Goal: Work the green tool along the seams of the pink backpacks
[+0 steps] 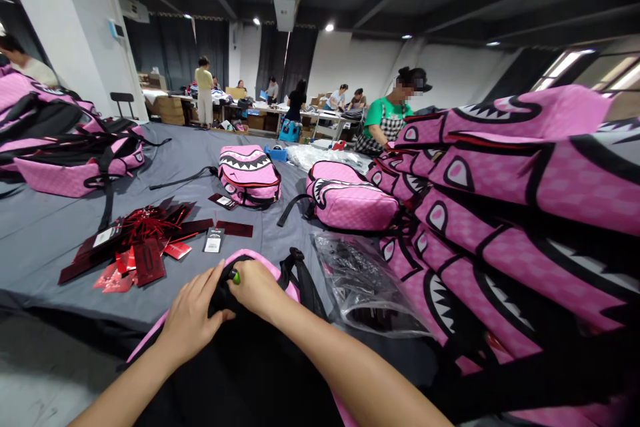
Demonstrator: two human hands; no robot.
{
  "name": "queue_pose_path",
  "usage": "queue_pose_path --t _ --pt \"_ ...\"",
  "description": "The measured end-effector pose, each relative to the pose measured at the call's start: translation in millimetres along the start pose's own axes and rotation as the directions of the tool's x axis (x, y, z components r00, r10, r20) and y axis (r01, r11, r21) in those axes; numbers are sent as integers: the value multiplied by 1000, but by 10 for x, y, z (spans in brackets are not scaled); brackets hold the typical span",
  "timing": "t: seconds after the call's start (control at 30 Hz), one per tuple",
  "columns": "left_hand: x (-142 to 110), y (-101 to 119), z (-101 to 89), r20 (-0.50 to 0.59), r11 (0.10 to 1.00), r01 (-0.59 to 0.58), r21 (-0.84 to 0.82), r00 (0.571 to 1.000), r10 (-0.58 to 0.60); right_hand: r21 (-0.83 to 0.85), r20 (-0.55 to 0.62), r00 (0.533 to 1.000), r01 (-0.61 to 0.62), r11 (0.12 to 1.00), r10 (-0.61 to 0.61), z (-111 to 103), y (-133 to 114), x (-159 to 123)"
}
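Pink and black backpack [250,373]: in the head view, at the bottom centre, near edge of the table, with its upper end toward the grey cloth [40,240].
Left hand [187,320]: lies on the upper end, thumb set apart from the fingers with dark fabric between; whether they pinch it, I cannot tell.
Right hand [255,290]: curled closed around a small green-ended object [237,276], mostly hidden by the fist.
Handling: best, I judge, to keep the left hand steadying the fabric right beside the right fist, fingertips clear of the green end, with small controlled movements and loose webbing held aside.
Bag's look: pink edging curves round the top; the broad side facing the wearer is dark and shows little detail; a black strap [305,280] with a buckle lies off its right side.
Beside it: red tags [150,260] at left, a clear plastic bag [360,287] at right.
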State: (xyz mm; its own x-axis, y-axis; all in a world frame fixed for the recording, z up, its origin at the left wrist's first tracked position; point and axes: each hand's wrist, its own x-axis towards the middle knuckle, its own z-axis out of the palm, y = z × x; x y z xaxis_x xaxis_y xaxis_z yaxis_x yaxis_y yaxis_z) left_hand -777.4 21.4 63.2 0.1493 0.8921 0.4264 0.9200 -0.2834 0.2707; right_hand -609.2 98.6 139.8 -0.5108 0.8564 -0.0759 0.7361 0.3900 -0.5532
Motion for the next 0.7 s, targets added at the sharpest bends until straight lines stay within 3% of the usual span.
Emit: queue_pose_path --t 0.23,0.47,0.7 --pt "-24 -8 -3 9 1000 -2 1 1000 2 129 -62 998 22 991 -14 57 59 -69" --pt "-54 -40 63 -57 999 -26 41 998 29 275 -136 991 23 961 15 202 122 -68" --pt "-74 -86 146 -91 998 -36 58 995 41 303 -131 988 116 946 -79 188 164 -114"
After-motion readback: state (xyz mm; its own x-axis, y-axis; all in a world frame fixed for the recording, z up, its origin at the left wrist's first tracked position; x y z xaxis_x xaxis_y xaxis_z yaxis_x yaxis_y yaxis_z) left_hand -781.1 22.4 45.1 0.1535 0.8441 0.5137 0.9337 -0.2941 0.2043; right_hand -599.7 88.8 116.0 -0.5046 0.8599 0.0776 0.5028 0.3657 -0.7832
